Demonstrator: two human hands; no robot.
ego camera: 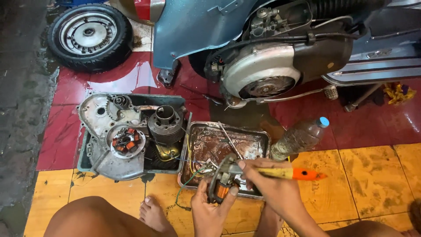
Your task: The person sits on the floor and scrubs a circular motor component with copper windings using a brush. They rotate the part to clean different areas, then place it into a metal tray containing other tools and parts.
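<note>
My left hand [209, 210] grips a round stator plate with copper coils [222, 184] and trailing wires, held over the near edge of a greasy metal tray [258, 136]. My right hand [271, 184] holds a brush with a yellow and orange handle [294, 174], its head against the stator. Both hands are close together above the tray's front rim.
A second tray [131, 97] at left holds an engine case, a cylinder [165, 123] and another coil plate [126, 140]. A plastic bottle [300, 137] lies right of the metal tray. A blue scooter's engine [263, 72] stands behind, a loose wheel [90, 35] at top left. My bare foot [153, 214] rests on yellow tiles.
</note>
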